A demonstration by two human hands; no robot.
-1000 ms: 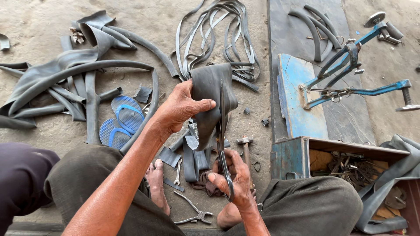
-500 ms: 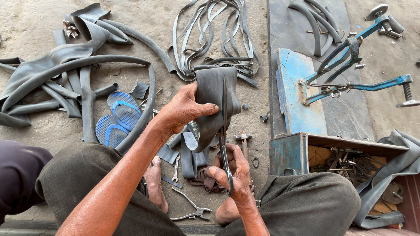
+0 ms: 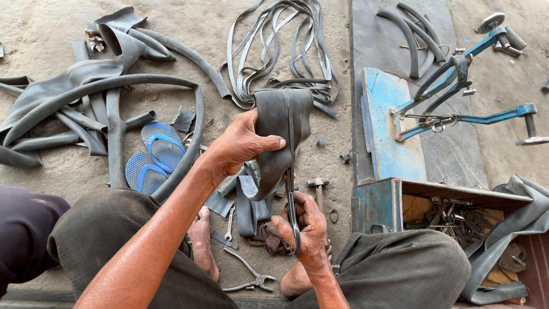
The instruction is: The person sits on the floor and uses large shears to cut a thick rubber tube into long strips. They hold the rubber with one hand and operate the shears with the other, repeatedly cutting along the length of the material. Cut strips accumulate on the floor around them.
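The person is sitting on the ground and cutting a piece of black rubber tube [image 3: 274, 131]. The left hand [image 3: 240, 146] is squeezing the rubber and holding it up in the middle of the view. The right hand [image 3: 306, 226], at six o'clock from the rubber, is wrapped tight around the handles of long scissors [image 3: 291, 171], and the blades are pointing up to twelve o'clock, into the rubber. The thumb is sitting close beside the blades, so a slip in the thick rubber could nick it. A hammer [image 3: 317, 186] and pliers [image 3: 249, 274] are lying near the bare feet, and blue sandals [image 3: 154, 157] are lying at nine o'clock.
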